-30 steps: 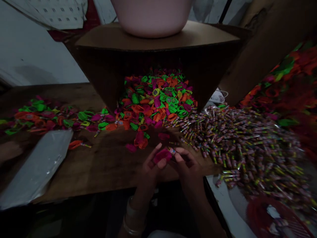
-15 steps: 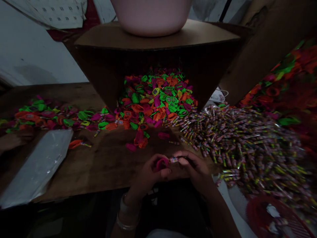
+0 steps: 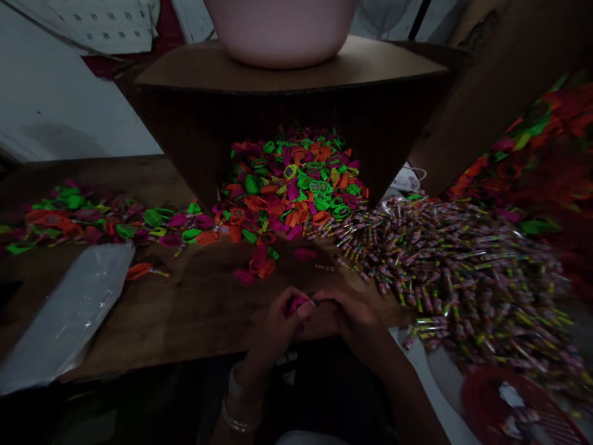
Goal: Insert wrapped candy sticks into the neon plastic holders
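My left hand [image 3: 280,321] is closed round a pink plastic toy watch [image 3: 295,304], its band partly covered by the fingers. Close beside it, my right hand [image 3: 356,318] has its fingertips pinched at the watch's right side. They grip a small wrapped candy tube, of which almost all is hidden between the two hands. Both hands are just above the front edge of the wooden table [image 3: 185,321]. A few loose toy watches [image 3: 259,262] lie beyond them, and to the right spreads a big heap of wrapped candy tubes [image 3: 445,259].
An open cardboard box [image 3: 185,142] holds a pile of colourful toy watches [image 3: 301,185]; a pink basin [image 3: 282,31] stands on top. More watches [image 3: 74,213] lie left, near clear plastic bags [image 3: 74,309]. A red basket [image 3: 486,395] is at lower right.
My hands have come closer together and the candy tube, visible before, is now mostly covered. The left hand has turned over the pink watch. Another person's hand at the far left has gone.
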A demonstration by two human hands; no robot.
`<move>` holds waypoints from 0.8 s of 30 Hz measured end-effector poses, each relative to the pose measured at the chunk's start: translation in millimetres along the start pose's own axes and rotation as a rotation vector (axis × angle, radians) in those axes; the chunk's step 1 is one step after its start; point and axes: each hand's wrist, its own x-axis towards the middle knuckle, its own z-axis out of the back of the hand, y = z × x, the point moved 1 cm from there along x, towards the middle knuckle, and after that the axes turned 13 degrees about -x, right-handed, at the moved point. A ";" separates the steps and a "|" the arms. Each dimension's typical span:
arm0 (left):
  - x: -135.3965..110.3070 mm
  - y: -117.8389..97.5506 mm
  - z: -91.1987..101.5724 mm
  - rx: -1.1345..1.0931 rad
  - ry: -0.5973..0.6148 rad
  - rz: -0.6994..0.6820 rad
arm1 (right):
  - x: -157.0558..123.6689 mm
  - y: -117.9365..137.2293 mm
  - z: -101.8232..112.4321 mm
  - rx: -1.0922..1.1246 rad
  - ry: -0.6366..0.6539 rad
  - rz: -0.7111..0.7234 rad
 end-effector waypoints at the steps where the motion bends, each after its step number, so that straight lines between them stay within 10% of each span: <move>1: 0.4 2.2 -0.2 0.002 -0.010 0.002 | 0.4 0.6 -1.5 -0.021 -0.015 -0.005; 9: 2.3 3.1 17.5 0.103 -0.088 -0.084 | -0.7 -10.6 -12.0 0.117 -0.107 -0.279; 17: 26.4 -58.9 145.0 -0.643 -0.544 -0.570 | -11.4 -32.7 1.9 0.263 -0.392 -0.578; 24: 71.5 -59.5 193.7 0.594 -0.678 -0.468 | -32.9 -57.2 3.4 -0.031 -0.294 -0.580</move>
